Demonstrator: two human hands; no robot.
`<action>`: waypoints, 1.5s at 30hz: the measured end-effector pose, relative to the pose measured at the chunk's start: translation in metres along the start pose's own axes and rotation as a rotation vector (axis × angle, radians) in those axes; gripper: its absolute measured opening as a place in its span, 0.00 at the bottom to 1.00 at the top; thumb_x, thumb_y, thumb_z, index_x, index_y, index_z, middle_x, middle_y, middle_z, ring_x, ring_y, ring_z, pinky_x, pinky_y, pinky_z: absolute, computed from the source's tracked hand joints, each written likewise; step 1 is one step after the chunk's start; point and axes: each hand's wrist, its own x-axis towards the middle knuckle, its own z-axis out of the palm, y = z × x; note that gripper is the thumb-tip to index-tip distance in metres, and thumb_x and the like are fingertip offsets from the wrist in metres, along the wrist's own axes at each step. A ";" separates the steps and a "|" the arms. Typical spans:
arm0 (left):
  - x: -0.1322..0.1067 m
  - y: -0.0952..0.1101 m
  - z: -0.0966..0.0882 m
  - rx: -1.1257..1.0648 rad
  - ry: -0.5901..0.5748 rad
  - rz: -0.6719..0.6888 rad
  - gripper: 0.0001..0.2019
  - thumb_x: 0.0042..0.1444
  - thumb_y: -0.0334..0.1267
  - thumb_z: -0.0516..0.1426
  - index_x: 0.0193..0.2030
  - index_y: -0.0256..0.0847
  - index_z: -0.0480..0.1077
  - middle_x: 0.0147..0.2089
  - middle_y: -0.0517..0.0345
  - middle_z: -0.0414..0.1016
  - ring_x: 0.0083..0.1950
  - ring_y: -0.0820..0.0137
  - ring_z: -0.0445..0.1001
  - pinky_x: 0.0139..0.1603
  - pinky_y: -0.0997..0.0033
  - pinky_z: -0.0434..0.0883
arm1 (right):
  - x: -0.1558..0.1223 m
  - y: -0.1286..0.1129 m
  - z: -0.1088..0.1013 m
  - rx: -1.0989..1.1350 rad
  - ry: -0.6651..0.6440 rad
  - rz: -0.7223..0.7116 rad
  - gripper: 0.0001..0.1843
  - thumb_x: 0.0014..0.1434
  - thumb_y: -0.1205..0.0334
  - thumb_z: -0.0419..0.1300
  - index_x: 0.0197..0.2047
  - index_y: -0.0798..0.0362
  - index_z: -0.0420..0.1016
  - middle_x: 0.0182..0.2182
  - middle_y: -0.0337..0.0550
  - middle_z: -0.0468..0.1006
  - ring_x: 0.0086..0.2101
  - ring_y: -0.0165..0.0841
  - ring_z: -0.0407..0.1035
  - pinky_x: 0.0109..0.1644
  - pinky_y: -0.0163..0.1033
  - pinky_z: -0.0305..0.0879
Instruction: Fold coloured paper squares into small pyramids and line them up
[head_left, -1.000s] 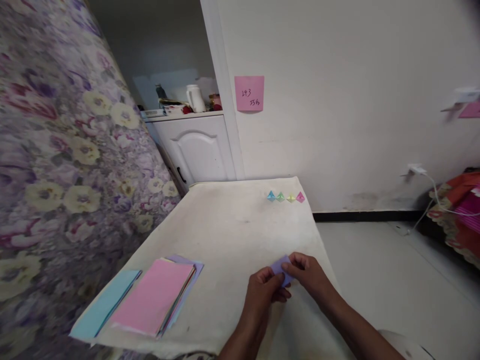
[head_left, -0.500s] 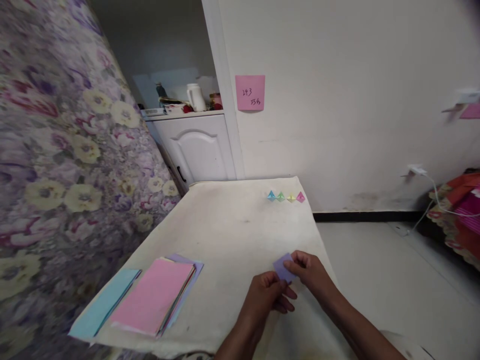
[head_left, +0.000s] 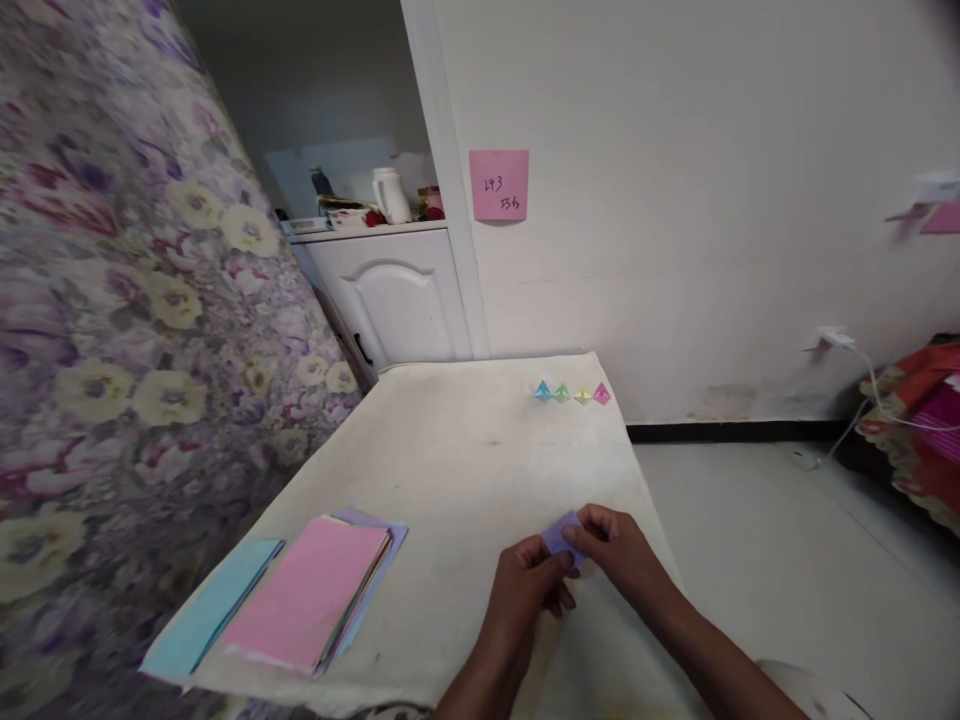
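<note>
A small piece of purple paper (head_left: 558,534) is held up between my two hands, above the near right part of the cloth-covered table (head_left: 450,470). My left hand (head_left: 531,580) pinches its lower left side, the thumb lying on the front. On the upper right side, my right hand (head_left: 606,535) grips it between thumb and fingers. Part of the paper is hidden behind the thumbs, so its folds cannot be made out. Several small folded paper pieces stand in a row at the far right: a blue one (head_left: 543,392), a green one (head_left: 562,393), a yellow one (head_left: 583,396) and a pink one (head_left: 601,393).
A stack of coloured paper with a pink sheet (head_left: 311,590) on top lies at the table's near left, beside blue paper (head_left: 214,605). A floral curtain (head_left: 165,330) hangs along the left. Behind the table are a white cabinet (head_left: 390,300) and a wall with a pink note (head_left: 499,186).
My left fingers have curled in and closed further on the purple paper. The paper has shifted slightly left and its visible part looks narrower. My right hand keeps its grip.
</note>
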 end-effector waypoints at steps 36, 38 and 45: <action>-0.008 0.007 -0.003 -0.077 -0.002 0.113 0.08 0.47 0.39 0.59 0.27 0.35 0.70 0.23 0.60 0.70 0.18 0.77 0.66 0.20 0.78 0.61 | -0.010 -0.008 0.006 -0.047 0.105 -0.208 0.00 0.50 0.66 0.59 0.28 0.52 0.70 0.25 0.35 0.64 0.22 0.25 0.54 0.26 0.31 0.53; -0.008 0.008 -0.003 -0.085 -0.010 0.110 0.08 0.47 0.38 0.58 0.28 0.34 0.69 0.23 0.60 0.70 0.18 0.77 0.66 0.19 0.78 0.61 | -0.012 -0.009 0.008 -0.013 0.109 -0.257 0.02 0.50 0.67 0.58 0.30 0.52 0.71 0.32 0.37 0.67 0.22 0.25 0.55 0.26 0.32 0.55; -0.010 0.009 -0.005 -0.098 -0.018 0.141 0.07 0.50 0.36 0.56 0.31 0.34 0.70 0.24 0.59 0.70 0.19 0.78 0.66 0.20 0.78 0.60 | -0.017 -0.013 0.009 -0.012 0.083 -0.296 0.07 0.52 0.70 0.56 0.30 0.50 0.74 0.39 0.40 0.67 0.26 0.26 0.60 0.28 0.32 0.57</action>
